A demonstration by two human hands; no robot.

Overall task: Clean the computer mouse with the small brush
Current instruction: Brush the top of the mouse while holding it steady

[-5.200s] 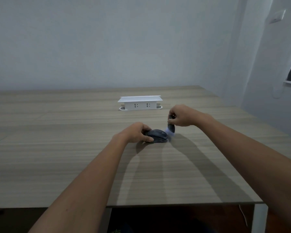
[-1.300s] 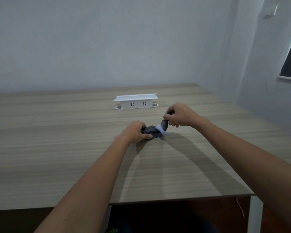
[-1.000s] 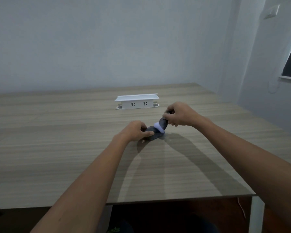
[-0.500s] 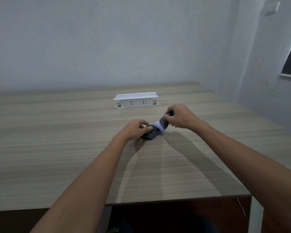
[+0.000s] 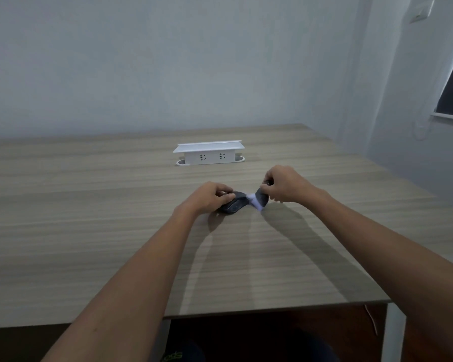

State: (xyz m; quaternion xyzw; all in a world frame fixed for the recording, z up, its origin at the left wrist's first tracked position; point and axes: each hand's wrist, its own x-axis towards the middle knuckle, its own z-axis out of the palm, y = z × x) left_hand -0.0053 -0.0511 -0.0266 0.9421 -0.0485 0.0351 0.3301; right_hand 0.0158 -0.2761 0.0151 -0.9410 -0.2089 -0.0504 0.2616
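One dark mouse (image 5: 232, 204) on the table (image 5: 89, 231), tipped up, long axis running left-right between both hands. Left hand (image 5: 209, 197) clamped on its left end; right hand (image 5: 285, 186) pinching the small brush (image 5: 258, 200), pale bristles touching the mouse's right end. White socket box (image 5: 208, 154) well behind, nothing obstructing.
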